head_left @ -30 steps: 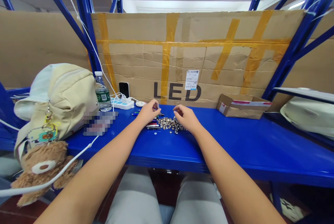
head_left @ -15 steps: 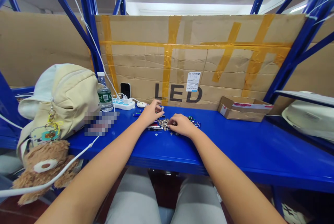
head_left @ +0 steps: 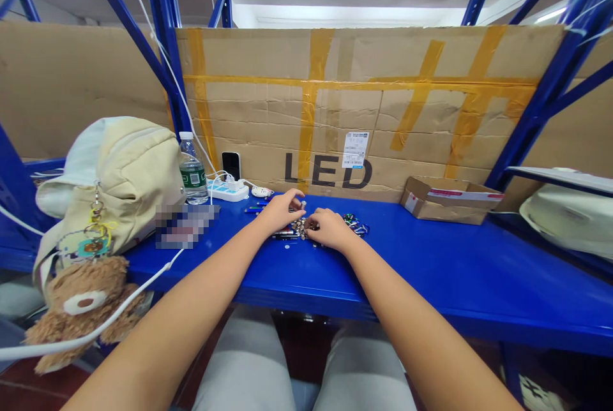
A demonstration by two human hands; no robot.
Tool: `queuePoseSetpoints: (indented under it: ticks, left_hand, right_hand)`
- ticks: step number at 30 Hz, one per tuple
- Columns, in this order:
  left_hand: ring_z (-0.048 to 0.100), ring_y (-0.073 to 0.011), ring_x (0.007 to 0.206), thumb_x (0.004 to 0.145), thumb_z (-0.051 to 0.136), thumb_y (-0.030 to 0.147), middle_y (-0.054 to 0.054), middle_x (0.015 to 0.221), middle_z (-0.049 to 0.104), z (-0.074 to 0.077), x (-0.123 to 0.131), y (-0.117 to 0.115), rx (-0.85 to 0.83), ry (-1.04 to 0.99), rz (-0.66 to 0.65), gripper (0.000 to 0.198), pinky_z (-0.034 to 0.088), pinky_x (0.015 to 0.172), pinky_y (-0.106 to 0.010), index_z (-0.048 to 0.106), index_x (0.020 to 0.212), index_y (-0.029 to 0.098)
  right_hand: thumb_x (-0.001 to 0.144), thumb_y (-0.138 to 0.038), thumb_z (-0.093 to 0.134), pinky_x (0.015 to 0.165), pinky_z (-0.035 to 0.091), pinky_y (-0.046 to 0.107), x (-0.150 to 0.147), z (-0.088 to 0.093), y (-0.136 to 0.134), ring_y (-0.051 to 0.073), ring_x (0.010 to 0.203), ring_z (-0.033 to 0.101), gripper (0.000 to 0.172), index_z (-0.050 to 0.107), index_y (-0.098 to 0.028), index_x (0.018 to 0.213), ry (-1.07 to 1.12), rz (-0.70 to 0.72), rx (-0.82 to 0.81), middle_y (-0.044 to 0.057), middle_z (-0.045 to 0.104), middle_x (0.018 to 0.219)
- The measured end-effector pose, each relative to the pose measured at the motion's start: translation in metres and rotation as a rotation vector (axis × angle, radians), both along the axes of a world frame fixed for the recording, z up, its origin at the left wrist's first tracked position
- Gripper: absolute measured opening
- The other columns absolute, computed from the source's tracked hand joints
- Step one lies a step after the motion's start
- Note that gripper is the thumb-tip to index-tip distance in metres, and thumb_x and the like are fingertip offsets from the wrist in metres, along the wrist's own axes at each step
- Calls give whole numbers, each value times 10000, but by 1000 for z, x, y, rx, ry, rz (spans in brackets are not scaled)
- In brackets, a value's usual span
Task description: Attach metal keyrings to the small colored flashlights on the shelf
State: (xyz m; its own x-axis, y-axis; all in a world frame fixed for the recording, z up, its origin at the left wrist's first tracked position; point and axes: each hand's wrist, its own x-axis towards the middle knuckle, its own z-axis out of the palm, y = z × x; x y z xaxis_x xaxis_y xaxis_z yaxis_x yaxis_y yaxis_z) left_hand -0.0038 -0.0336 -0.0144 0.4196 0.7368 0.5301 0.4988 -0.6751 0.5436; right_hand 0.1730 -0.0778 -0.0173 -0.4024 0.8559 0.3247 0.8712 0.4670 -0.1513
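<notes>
Both forearms reach forward and inward from the bottom of the view, wrists low, converging on the work. The left hand (head_left: 280,212) is arched palm down, its fingertips (head_left: 299,195) curled toward the shelf, and the right hand (head_left: 330,230) lies lower and nearer, palm down, with its fingers angled in toward the left hand. The hands are close together, nearly touching, with a heap of small round metal pieces (head_left: 301,228) between them and partly under the right fingers; whether either hand is gripping a piece is hidden. Just in front of the left hand lie several slim dark cylinders (head_left: 285,233), and right of the right hand sits a small cluster of green and metal bits (head_left: 355,224). All of this rests on a blue metal shelf (head_left: 431,277). Beyond the left hand are a white power strip (head_left: 227,191), an upright phone (head_left: 231,165) and a water bottle (head_left: 193,171). Further left slumps a cream backpack (head_left: 115,168) with a teddy bear (head_left: 81,299) hanging from it. Right of the hands sits an open cardboard box (head_left: 450,201), and ahead stands a taped cardboard sheet (head_left: 335,104) printed "LED".
</notes>
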Motion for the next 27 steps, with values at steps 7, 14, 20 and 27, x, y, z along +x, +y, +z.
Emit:
queuePoseSetpoints:
  ticks: [7,14,20,27]
  left_hand:
    - [660,-185,833,760,626,249,-33,866,684,1,-5,2,25,38,34,301,520,779,-312,563,1049,196]
    - [653,-197,812,766,594,269,-35,861,687,1,-8,5,53,99,9,161,509,760,-323,604,904,187]
    - [638,-181,798,762,582,284,-27,860,681,2,-7,3,54,126,-48,186,501,760,-307,608,921,192]
    - [631,-181,804,765,588,294,-28,877,682,3,-7,0,32,146,-76,179,495,760,-304,617,910,192]
  right_hand:
    - [776,-265,538,753,385,302,4,-2,3,217,924,569,200,717,-241,862,26,7,-17,64,648,974]
    - [761,-242,533,717,383,288,4,-2,4,206,881,573,195,706,-240,850,27,3,-40,57,651,954]
    - [732,-216,594,693,397,253,6,-4,8,158,782,573,101,659,-199,807,142,4,-49,37,654,878]
    - [760,-180,630,755,404,258,11,-4,8,161,860,584,51,674,-205,763,144,65,-32,29,659,896]
